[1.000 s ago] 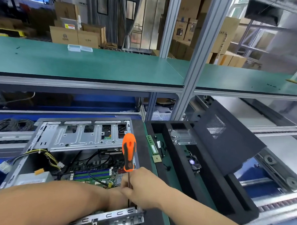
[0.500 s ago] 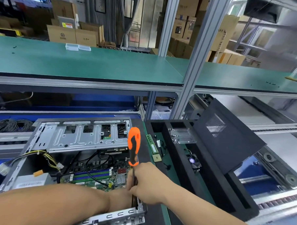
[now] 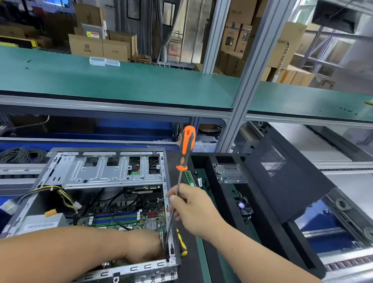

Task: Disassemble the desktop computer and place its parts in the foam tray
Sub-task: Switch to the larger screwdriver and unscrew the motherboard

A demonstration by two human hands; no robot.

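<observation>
The open desktop case (image 3: 107,172) lies on its side, showing its motherboard (image 3: 131,218) and cables. My right hand (image 3: 191,210) pinches the metal shaft of a long screwdriver with an orange and black handle (image 3: 186,147); its tip reaches down into the case's near right corner. My left hand (image 3: 144,248) is down inside that same corner, its fingers hidden. The black foam tray (image 3: 261,221) stands to the right, holding a green memory stick (image 3: 188,177), a clear bracket (image 3: 229,173) and a small fan (image 3: 242,206).
A yellow and black screwdriver (image 3: 182,244) lies between the case and the tray. The black side panel (image 3: 286,173) leans on the tray's far right. A green shelf (image 3: 119,82) runs overhead, with an aluminium post (image 3: 242,105) behind the tray. Coiled cables (image 3: 18,155) lie at the left.
My right hand has slid down from just under the handle onto the shaft, and the screwdriver now tilts right with its handle higher. My left hand stays in the case corner.
</observation>
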